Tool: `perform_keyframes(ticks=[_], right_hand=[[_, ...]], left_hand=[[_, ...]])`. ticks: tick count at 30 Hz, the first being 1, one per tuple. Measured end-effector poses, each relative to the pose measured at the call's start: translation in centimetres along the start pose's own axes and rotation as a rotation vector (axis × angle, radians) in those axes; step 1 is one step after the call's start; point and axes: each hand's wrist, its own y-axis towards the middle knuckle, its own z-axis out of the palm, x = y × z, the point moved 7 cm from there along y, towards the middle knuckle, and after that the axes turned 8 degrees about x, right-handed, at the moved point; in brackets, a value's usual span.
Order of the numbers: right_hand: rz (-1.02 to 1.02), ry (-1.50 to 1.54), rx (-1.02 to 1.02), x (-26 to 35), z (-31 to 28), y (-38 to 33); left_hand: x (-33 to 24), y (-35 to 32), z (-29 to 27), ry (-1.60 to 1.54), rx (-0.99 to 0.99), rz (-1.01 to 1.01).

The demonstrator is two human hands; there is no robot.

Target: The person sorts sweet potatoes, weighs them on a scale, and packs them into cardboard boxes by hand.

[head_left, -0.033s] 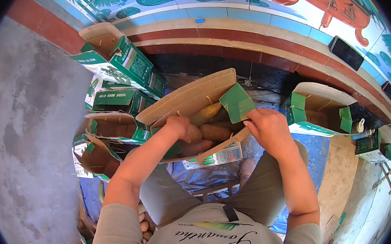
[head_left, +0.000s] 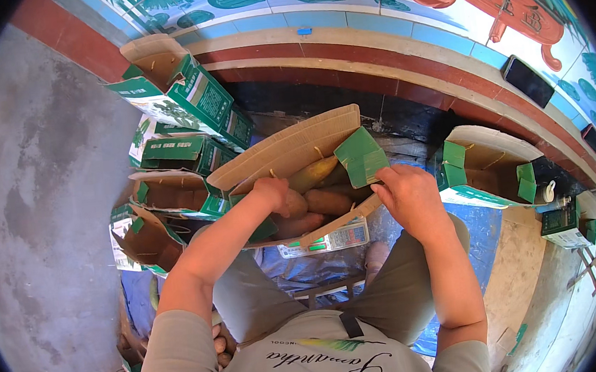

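One green flap (head_left: pixel 361 154), pinched by our right hand (head_left: pixel 412 196), may tear if pulled hard; whether our left hand (head_left: pixel 274 194) grips the tubers (head_left: pixel 329 202) beside it, we cannot tell.

Bright, diffuse light; source out of view. Floor (head_left: pixel 52 207) at left evenly lit, cool grey; far right side palest, nearly washed out. Deep shadow below wall ledge (head_left: pixel 314 41); middle carton's (head_left: pixel 287 144) inside dim. Highlights along folds of blue sheet (head_left: pixel 475 231). Left hand (head_left: pixel 275 195), right hand (head_left: pixel 414 196) fairly crisp. Fisheye bows ledge; rim soft, corners black.
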Motion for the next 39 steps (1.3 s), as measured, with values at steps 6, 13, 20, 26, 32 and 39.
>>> perform_keyframes(ticks=[6, 13, 20, 26, 32, 39], right_hand=[[-0.001, -0.017, 0.016, 0.0, 0.4, -0.1], [-0.001, -0.024, 0.036, 0.2, 0.4, 0.2], [0.000, -0.034, 0.044, 0.4, 0.7, 0.7], [-0.016, -0.021, 0.029, 0.7, 0.8, 0.6], [0.008, -0.025, 0.054, 0.7, 0.8, 0.8], [0.006, -0.033, 0.037, 0.6, 0.9, 0.7]], left_hand=[[-1.0, -0.7, -0.6, -0.071, -0.066, 0.058], [-1.8, -0.5, -0.9, 0.135, 0.032, -0.048], [-1.2, 0.4, -0.5, 0.073, -0.023, -0.034], [-2.1, 0.3, -0.7, -0.138, -0.116, 0.086], [-2.5, 0.7, -0.7, -0.108, -0.165, 0.164], [-1.7, 1.6, 0.2, -0.083, -0.020, 0.089]])
